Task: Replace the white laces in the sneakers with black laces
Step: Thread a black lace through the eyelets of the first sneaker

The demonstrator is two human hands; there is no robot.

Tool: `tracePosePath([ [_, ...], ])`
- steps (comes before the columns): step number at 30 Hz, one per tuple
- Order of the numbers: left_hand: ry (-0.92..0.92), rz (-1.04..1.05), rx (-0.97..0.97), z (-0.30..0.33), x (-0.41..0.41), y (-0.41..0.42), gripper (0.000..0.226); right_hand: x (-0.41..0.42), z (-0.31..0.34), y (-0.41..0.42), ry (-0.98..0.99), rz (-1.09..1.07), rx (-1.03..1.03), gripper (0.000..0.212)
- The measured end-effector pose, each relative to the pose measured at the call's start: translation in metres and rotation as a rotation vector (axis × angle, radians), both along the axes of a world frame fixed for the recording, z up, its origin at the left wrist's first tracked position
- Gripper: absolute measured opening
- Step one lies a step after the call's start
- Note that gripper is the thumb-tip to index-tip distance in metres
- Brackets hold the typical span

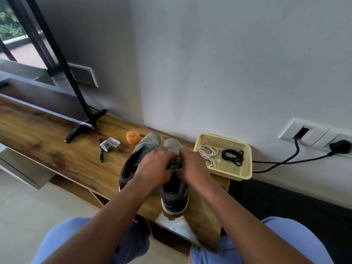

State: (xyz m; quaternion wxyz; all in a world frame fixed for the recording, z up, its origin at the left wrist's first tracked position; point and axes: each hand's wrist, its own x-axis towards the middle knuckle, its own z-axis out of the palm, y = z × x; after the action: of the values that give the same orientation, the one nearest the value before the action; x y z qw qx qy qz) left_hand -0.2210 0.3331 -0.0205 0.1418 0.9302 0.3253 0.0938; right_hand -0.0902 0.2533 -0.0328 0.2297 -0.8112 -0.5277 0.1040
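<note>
Grey wall is backing a long wooden counter (57, 141) in the head view, with a television stand foot (83, 128) standing on it at the left and a wall socket plate (312, 135) carrying a black plug (340, 146) at the right. Two grey sneakers (152, 147) are sitting side by side near the counter's front edge, toes pointing toward the wall and heels toward the person. Both hands are meeting over the right-hand sneaker's lacing area: the left hand (154, 168) is curling its fingers around a black lace (174, 166), and the right hand (192, 165) is pinching the same lace from the other side, the knuckles of the two hands almost touching. Just to the right of the sneakers a cream plastic basket (245, 159) is holding coiled white laces (207, 153) on its left side and a second bundled black lace (233, 156) beside them, the two bundles lying apart. Left of the sneakers, an orange jar (132, 137) is standing near the toe, and a clear plastic case (110, 143) is lying next to a black marker (101, 151). Blue trouser legs (62, 241) are showing at the bottom.
</note>
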Motion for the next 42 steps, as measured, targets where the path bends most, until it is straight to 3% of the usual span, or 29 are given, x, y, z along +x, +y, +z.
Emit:
tracePosePath([
  [9,-0.062,0.019,0.144,-0.01,0.011,-0.008,0.012,-0.002,0.004,-0.016,-0.021,0.049,0.082,0.013],
  [13,-0.067,0.028,0.13,-0.009,0.01,-0.008,0.014,-0.007,0.004,-0.021,-0.059,0.042,0.095,0.023],
  [17,-0.068,0.055,0.148,-0.008,0.01,-0.009,0.01,-0.01,0.002,-0.021,-0.122,0.036,0.064,0.009],
  [33,-0.142,0.137,0.141,-0.007,0.009,-0.01,0.002,-0.011,-0.005,-0.012,-0.149,-0.005,0.046,0.02],
  [39,-0.105,0.13,0.134,0.0,0.009,-0.011,0.007,-0.012,-0.015,-0.015,-0.049,-0.018,0.13,0.031],
  [42,-0.092,0.127,0.093,0.004,0.01,-0.013,0.007,-0.014,-0.018,-0.014,-0.052,-0.02,0.154,0.023],
])
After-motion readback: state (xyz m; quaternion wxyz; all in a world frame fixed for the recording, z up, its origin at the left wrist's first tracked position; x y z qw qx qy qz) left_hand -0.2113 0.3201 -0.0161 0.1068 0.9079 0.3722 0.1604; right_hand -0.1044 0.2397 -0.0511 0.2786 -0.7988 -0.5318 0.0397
